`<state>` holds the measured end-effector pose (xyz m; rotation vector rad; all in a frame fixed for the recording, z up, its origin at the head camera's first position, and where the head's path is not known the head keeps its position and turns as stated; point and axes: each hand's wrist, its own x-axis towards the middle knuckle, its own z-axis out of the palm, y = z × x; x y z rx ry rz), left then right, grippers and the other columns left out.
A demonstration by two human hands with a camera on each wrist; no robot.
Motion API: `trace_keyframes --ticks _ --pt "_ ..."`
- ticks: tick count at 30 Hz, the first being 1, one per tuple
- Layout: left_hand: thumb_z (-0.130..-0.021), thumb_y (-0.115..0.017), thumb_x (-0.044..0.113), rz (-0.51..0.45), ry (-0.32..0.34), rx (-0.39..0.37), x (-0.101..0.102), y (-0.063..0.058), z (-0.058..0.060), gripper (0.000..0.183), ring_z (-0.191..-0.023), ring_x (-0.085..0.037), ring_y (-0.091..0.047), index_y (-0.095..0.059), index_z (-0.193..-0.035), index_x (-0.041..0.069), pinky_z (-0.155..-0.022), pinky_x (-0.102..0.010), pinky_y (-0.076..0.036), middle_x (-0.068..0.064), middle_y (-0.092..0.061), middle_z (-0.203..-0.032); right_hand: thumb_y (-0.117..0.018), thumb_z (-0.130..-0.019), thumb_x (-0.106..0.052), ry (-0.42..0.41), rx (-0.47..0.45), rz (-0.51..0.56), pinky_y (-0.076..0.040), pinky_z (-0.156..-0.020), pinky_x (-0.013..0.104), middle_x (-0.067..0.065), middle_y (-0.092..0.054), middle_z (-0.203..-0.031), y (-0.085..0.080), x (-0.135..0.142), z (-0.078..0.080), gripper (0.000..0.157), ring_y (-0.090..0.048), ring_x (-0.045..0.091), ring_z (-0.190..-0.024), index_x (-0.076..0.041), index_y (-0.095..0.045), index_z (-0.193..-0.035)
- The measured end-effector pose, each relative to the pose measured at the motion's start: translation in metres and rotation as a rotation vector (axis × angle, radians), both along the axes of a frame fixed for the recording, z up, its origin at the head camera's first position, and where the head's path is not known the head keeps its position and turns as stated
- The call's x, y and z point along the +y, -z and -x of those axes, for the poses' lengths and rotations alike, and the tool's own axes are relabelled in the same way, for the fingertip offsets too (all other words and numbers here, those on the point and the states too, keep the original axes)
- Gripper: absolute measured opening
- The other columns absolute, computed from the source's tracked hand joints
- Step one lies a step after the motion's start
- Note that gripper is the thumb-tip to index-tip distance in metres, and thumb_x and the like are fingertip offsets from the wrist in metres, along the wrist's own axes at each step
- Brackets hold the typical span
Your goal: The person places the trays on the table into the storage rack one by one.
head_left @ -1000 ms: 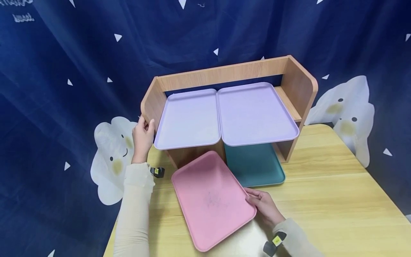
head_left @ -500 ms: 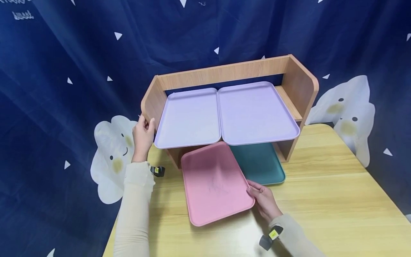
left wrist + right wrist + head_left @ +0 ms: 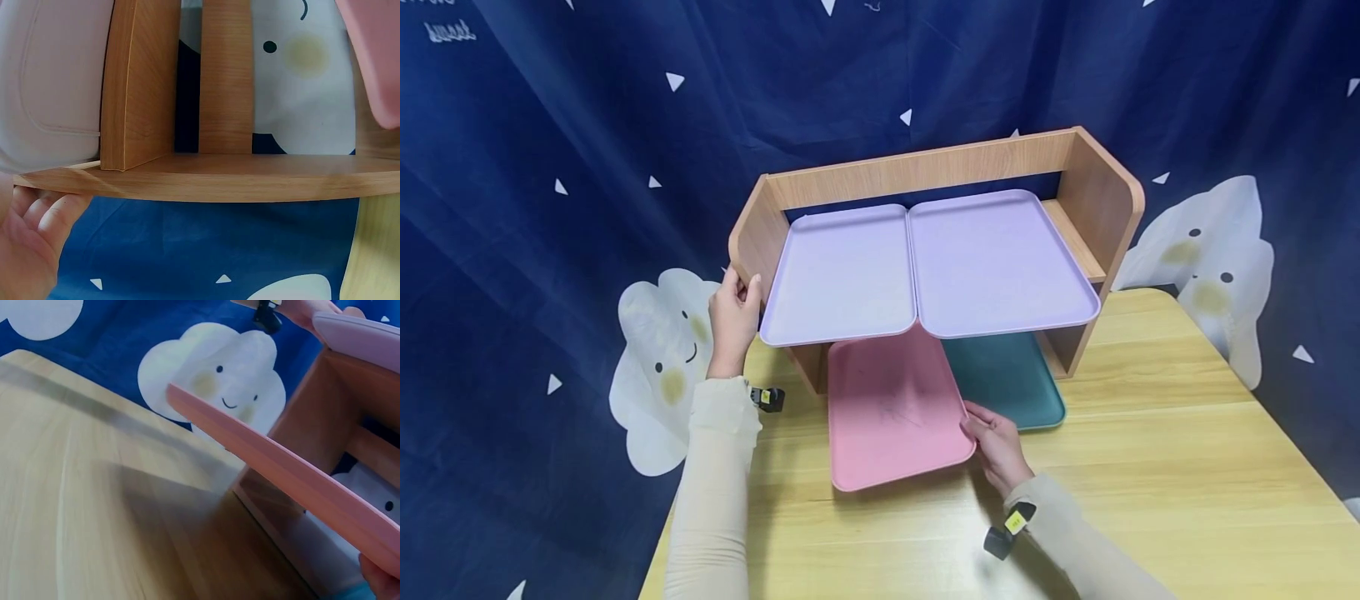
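Note:
My right hand [image 3: 996, 446] pinches a pink tray [image 3: 895, 408] by its right edge. The tray's far end lies under the front of the upper left tray, inside the lower left bay of a wooden shelf [image 3: 917, 171]. In the right wrist view, the pink tray [image 3: 275, 462] is edge-on above the table, its shadow below; only a bit of my right hand [image 3: 379, 580] shows. My left hand [image 3: 733, 325] grips the front edge of the shelf's left side panel. In the left wrist view, its fingers [image 3: 59, 215] lie against the panel's outer face.
Two lavender trays [image 3: 842, 275] sit side by side on the upper board, jutting over its front. A teal tray [image 3: 1007, 383] lies in the lower right bay, partly sticking out. The wooden table [image 3: 1150, 467] ends at a dark blue curtain [image 3: 820, 92].
My right hand has moved the pink tray away from me, into the lower left bay, and turned it straighter. My left hand has stayed on the side panel.

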<state>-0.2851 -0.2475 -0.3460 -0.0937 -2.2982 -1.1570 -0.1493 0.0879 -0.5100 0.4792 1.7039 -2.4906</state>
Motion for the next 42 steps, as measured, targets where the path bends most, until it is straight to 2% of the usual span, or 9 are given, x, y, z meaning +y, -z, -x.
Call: trace_keyframes --ticks 5,11,23,31,42 --pt "-0.096 -0.052 0.022 0.006 0.002 0.001 0.001 0.0 -0.001 0.034 -0.108 -0.027 -0.061 -0.056 -0.125 0.005 -0.09 -0.041 -0.05 -0.018 -0.062 -0.121 -0.049 -0.089 0.008 0.049 0.0 0.047 -0.054 -0.07 0.021 0.032 -0.053 -0.124 0.002 -0.012 0.005 0.042 -0.064 0.006 -0.084 0.019 -0.041 -0.13" --pt "-0.096 -0.051 0.023 0.0 0.002 0.0 0.001 -0.001 -0.001 0.035 -0.109 -0.027 -0.061 -0.055 -0.125 0.005 -0.091 -0.041 -0.05 -0.018 -0.061 -0.122 -0.047 -0.09 0.009 0.055 0.021 0.033 -0.054 -0.074 0.021 0.035 -0.048 -0.128 0.006 -0.025 0.011 0.042 -0.062 0.009 -0.091 0.018 -0.041 -0.13" --pt "-0.095 -0.052 0.022 0.006 -0.005 -0.003 0.001 -0.002 -0.002 0.034 -0.109 -0.027 -0.061 -0.056 -0.125 0.006 -0.091 -0.041 -0.05 -0.018 -0.061 -0.122 -0.048 -0.09 0.008 0.05 0.044 -0.008 -0.053 -0.084 0.029 0.036 -0.045 -0.129 0.01 -0.046 0.02 0.042 -0.053 0.032 -0.113 0.018 -0.041 -0.13" --pt "-0.096 -0.051 0.024 0.004 -0.012 -0.018 0.0 -0.002 -0.002 0.035 -0.11 -0.027 -0.061 -0.055 -0.126 0.007 -0.091 -0.04 -0.05 -0.017 -0.061 -0.123 -0.048 -0.089 0.008 0.057 0.029 -0.014 -0.052 -0.087 0.033 0.035 -0.046 -0.129 0.014 -0.055 0.025 0.042 -0.051 0.036 -0.116 0.017 -0.043 -0.13" --pt "-0.096 -0.052 0.023 -0.004 0.0 -0.01 0.001 -0.001 -0.002 0.035 -0.11 -0.028 -0.06 -0.055 -0.127 0.007 -0.091 -0.042 -0.049 -0.018 -0.061 -0.123 -0.047 -0.09 0.008 0.078 0.07 -0.009 -0.05 -0.09 0.033 0.035 -0.047 -0.129 0.018 -0.063 0.034 0.041 -0.05 0.038 -0.118 0.016 -0.044 -0.13"
